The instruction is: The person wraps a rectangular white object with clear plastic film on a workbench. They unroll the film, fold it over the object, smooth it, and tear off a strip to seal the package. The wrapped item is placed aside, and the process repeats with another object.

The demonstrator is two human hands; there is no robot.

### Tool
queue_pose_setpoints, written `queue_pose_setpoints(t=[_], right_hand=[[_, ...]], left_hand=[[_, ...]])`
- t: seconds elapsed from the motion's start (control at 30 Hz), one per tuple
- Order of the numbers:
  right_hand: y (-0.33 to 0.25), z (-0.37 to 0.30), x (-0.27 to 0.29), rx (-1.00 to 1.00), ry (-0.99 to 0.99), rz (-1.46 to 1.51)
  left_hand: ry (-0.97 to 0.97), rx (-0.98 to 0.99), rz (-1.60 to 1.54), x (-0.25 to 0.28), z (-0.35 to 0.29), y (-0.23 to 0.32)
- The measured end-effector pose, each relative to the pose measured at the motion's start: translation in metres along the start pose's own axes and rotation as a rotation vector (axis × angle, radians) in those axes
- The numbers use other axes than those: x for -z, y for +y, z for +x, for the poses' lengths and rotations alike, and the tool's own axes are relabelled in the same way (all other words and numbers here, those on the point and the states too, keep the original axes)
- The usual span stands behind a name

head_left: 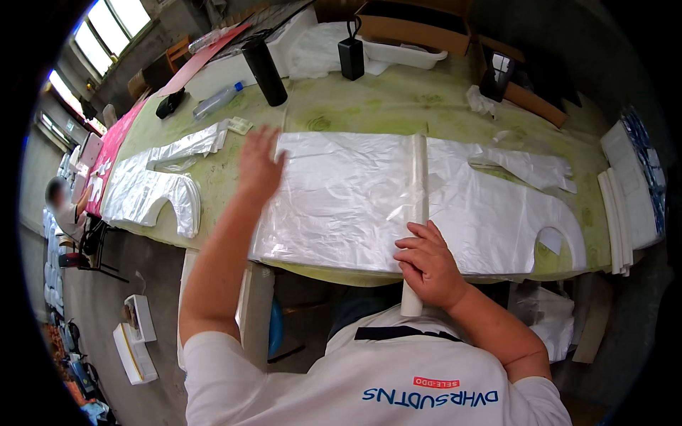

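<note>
A flat, shiny translucent plastic bag sheet [334,192] with cut-out handle shapes at its right end lies across the table in front of me. Whether it is one layer or several I cannot tell. Across it, running from the far edge to past the near edge, lies a long whitish tube [418,170]. My right hand [430,264] grips the tube near its close end, fingers curled over it. Raised around the sheet's left edge is my left hand [260,167], fingers apart and holding nothing. Farther left rests a folded pile of similar plastic bags [138,186].
A black tumbler [264,74], a plastic bottle [217,101] and a black box with a loop [351,58] stand or lie at the back. Cardboard boxes [412,25] sit behind them. White rolls [615,220] are at the right edge. Another person [67,213] sits far left.
</note>
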State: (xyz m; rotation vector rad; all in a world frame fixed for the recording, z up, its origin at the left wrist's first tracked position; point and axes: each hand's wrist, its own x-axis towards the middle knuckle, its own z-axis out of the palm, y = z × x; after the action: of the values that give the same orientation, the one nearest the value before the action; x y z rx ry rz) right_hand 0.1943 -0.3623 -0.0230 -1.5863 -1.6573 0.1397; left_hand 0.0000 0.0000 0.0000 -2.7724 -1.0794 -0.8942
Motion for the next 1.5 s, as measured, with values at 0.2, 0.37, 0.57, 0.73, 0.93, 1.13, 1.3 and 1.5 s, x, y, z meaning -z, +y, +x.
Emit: queue_pose_setpoints(t=[0.2, 0.37, 0.57, 0.73, 0.93, 1.13, 1.3, 1.5], right_hand=[[-0.006, 0.007, 0.002, 0.005, -0.022, 0.000], [-0.005, 0.004, -0.001, 0.000, 0.010, 0.026], [-0.008, 0.011, -0.005, 0.036, -0.022, 0.005], [-0.010, 0.018, -0.024, 0.060, -0.055, -0.028], [-0.022, 0.015, -0.007, 0.073, -0.163, 0.170], [-0.026, -0.058, 0.034, 0.061, -0.009, 0.152], [-0.018, -0.086, 0.043, -0.043, 0.063, 0.216], [-0.015, -0.072, 0.032, 0.069, 0.006, 0.339]], left_hand=[[-0.493, -0.105, -0.097, 0.022, -0.105, 0.074], [-0.595, 0.428, 0.055, 0.067, -0.171, -0.015], [-0.153, 0.213, -0.249, 0.105, -0.164, 0.047], [-0.410, -0.239, -0.772, 0.068, -0.097, 0.163], [-0.766, -0.485, -0.562, -0.008, -0.044, 0.216], [-0.679, -0.247, -0.408, 0.016, -0.080, 0.188], [-0.255, -0.248, -0.078, 0.061, -0.092, 0.183], [-0.546, -0.178, -0.152, 0.040, -0.100, 0.199]])
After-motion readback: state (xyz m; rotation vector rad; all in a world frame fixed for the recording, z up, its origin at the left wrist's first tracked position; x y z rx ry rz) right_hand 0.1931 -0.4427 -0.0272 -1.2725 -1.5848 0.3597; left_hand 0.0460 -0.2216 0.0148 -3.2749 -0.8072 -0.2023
